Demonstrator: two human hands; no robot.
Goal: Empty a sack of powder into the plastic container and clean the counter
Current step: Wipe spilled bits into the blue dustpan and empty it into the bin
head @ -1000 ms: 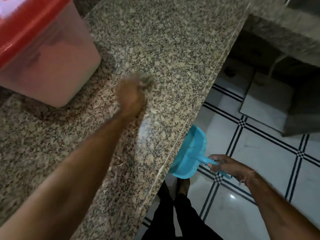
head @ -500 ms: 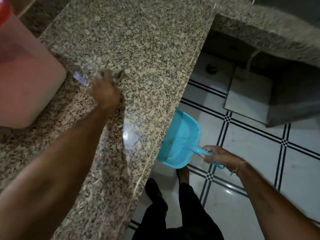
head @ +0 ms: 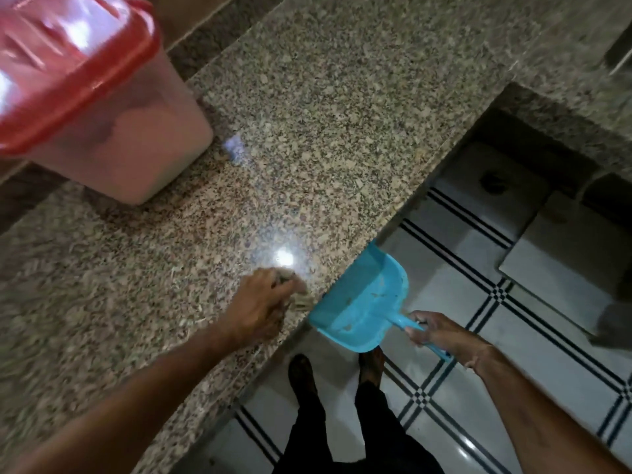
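Observation:
A translucent plastic container (head: 136,145) with a red lid (head: 78,80) stands at the back left of the speckled granite counter (head: 342,114); pale powder shows through its wall. Near the counter's front edge, my left hand (head: 263,302) grips a small greyish wad (head: 297,297), too blurred to identify. My right hand (head: 436,331) grips the handle of a blue dustpan (head: 362,302). The pan's open lip sits against the counter edge, just right of the wad, with a few crumbs inside.
A small bluish-white scrap (head: 234,148) lies on the counter beside the container. Below the edge are white floor tiles with black lines (head: 513,354), my legs and feet (head: 342,405), and a dark recess under the counter at right (head: 513,159).
My left hand has swept from beside the container back toward the front edge, stopping next to the dustpan. The dustpan stays held at the edge.

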